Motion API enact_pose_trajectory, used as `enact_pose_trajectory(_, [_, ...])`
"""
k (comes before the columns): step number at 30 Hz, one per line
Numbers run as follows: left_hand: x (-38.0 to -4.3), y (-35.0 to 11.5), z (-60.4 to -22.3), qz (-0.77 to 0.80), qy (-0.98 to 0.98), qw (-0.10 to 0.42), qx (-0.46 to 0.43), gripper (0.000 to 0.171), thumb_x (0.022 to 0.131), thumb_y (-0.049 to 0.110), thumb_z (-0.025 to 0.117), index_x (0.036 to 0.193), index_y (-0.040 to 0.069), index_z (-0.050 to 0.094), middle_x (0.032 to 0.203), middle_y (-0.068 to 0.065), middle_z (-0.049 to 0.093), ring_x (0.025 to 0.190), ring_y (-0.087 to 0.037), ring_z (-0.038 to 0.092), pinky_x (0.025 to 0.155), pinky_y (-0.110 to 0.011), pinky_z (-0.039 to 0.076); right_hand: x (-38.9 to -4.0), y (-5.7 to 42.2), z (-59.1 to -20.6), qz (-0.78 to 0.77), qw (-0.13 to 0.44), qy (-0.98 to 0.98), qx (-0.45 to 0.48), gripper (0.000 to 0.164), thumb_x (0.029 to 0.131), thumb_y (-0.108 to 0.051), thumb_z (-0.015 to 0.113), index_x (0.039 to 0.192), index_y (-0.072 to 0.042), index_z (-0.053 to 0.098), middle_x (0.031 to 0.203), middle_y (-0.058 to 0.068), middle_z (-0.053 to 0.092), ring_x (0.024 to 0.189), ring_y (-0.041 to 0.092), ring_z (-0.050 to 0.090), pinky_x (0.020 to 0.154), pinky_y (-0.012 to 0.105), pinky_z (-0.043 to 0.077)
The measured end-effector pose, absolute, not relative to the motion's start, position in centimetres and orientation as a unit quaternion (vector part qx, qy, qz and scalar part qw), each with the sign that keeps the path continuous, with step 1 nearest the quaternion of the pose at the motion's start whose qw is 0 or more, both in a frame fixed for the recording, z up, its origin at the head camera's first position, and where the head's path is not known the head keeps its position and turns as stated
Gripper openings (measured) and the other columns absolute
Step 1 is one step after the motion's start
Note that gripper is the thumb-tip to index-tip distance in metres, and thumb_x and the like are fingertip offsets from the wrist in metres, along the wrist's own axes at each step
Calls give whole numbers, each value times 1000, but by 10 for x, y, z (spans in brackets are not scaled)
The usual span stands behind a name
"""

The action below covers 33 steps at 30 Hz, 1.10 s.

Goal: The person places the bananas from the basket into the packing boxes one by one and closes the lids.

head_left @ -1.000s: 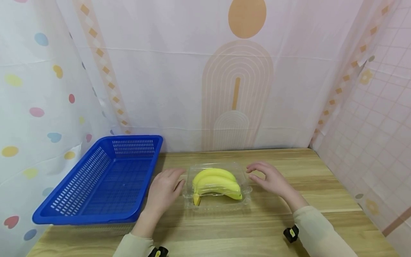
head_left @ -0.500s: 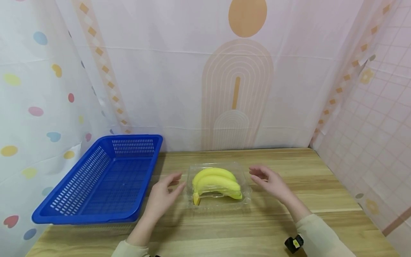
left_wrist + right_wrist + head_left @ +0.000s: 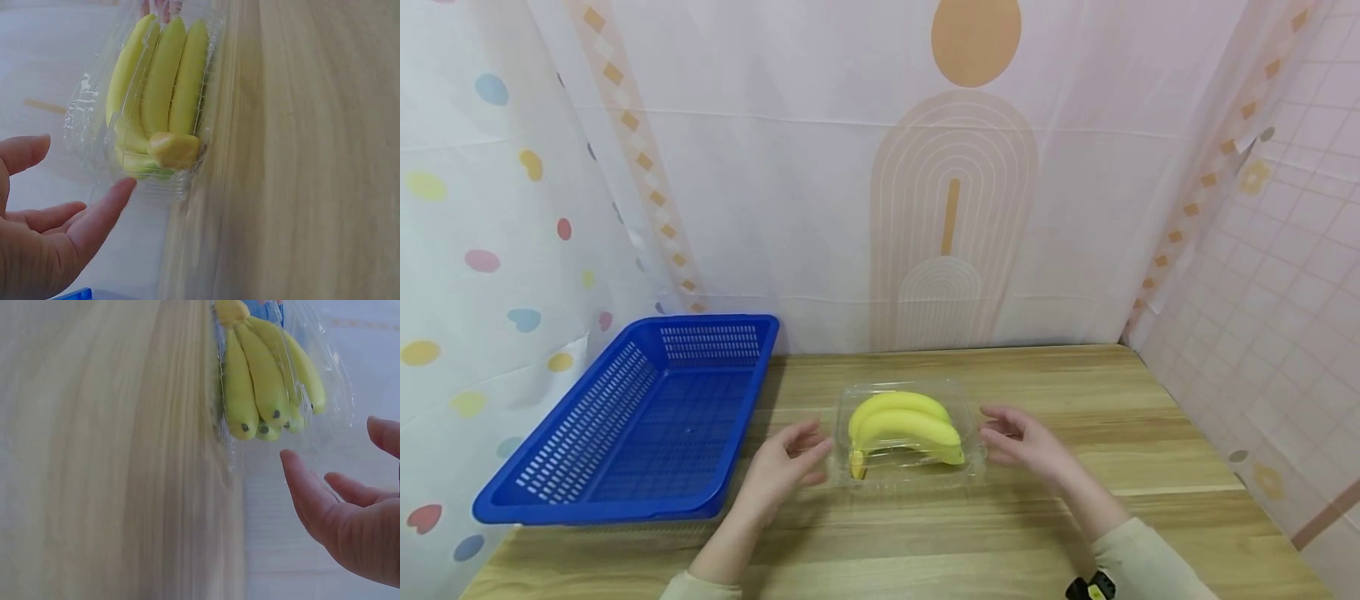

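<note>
A bunch of yellow bananas (image 3: 904, 427) lies inside a clear plastic clamshell box (image 3: 917, 482) on the wooden table. My left hand (image 3: 781, 467) is at the box's left side, its fingers relaxed and holding nothing. On the opposite side, my right hand (image 3: 1024, 443) has loosely bent fingers close to the box's right edge, also with nothing in them. The left wrist view shows the stem end of the bananas (image 3: 174, 150) near my thumb. In the right wrist view the dark-tipped ends of the bananas (image 3: 265, 394) face my right hand (image 3: 350, 519).
A blue plastic basket (image 3: 700, 492) with slotted sides stands on the left of the table, beside my left forearm. Behind the wooden table (image 3: 925, 550) hangs a patterned curtain (image 3: 805, 208), and more printed cloth closes off both sides.
Both hands have shifted slightly toward the near side of the table, staying on either side of the box. The box and bananas have stayed in place.
</note>
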<state>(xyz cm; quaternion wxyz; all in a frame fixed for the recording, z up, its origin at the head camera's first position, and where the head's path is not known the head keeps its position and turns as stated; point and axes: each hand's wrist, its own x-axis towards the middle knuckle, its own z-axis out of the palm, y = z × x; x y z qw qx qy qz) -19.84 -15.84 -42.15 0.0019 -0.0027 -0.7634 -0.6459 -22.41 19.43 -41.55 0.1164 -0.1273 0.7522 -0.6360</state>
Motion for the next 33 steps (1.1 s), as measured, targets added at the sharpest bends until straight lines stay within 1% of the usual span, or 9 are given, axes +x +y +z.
enact_pose_trajectory(3, [-197, -158, -423, -671, -741, -10, 3, 56, 93, 8, 68, 136, -17, 43, 123, -33, 57, 107, -36, 63, 73, -44, 59, -222, 193, -417, -641, 129, 746, -126, 64, 99, -13, 61, 144, 19, 28, 129, 34, 48, 110, 30, 57, 90, 39, 54])
enact_pose_trajectory(6, [-196, -157, -424, -691, -723, -24, 13, 55, 93, 6, 67, 135, -20, 42, 121, -32, 57, 103, -33, 63, 73, -44, 60, -221, 193, -419, -648, 140, 738, -125, 66, 99, -13, 61, 144, 20, 25, 125, 30, 48, 106, 26, 58, 90, 38, 54])
enact_pose_trajectory(12, [-195, -155, -430, -718, -694, -49, 23, 57, 92, 4, 65, 135, -22, 39, 117, -27, 55, 97, -27, 61, 74, -41, 60, -221, 192, -424, -673, 162, 712, -118, 69, 99, -11, 59, 145, 22, 19, 117, 23, 49, 95, 18, 60, 87, 30, 55])
enact_pose_trajectory(15, [-195, -153, -432, -722, -690, -54, 21, 59, 92, 4, 67, 136, -21, 38, 116, -25, 53, 93, -22, 61, 74, -40, 60, -220, 190, -426, -681, 173, 702, -113, 71, 99, -11, 60, 145, 22, 16, 113, 19, 49, 92, 15, 59, 84, 29, 56])
enact_pose_trajectory(19, [-195, -152, -435, -730, -680, -57, 24, 59, 90, 1, 67, 136, -21, 38, 110, -21, 53, 86, -20, 60, 74, -36, 59, -219, 189, -428, -691, 182, 692, -107, 70, 99, -9, 58, 144, 22, 15, 108, 15, 47, 89, 14, 58, 84, 28, 56])
enact_pose_trajectory(23, [-194, -152, -435, -741, -668, -64, 27, 57, 90, -3, 65, 136, -22, 37, 102, -16, 51, 82, -17, 60, 74, -33, 59, -219, 188, -430, -697, 188, 685, -99, 66, 99, -7, 57, 144, 22, 17, 106, 15, 47, 89, 15, 58, 85, 29, 55])
enact_pose_trajectory(27, [-193, -152, -435, -750, -657, -74, 22, 58, 89, -5, 64, 136, -23, 35, 99, -13, 51, 80, -16, 61, 76, -31, 59, -219, 187, -432, -697, 188, 685, -96, 65, 99, -7, 57, 143, 23, 19, 106, 14, 47, 89, 16, 58, 85, 30, 55])
enact_pose_trajectory(33, [-192, -153, -437, -762, -641, -90, 13, 59, 88, -7, 62, 136, -25, 31, 98, -13, 52, 84, -16, 61, 79, -31, 58, -220, 185, -435, -702, 184, 681, -95, 63, 97, -3, 56, 141, 25, 20, 100, 11, 46, 85, 15, 60, 81, 27, 56])
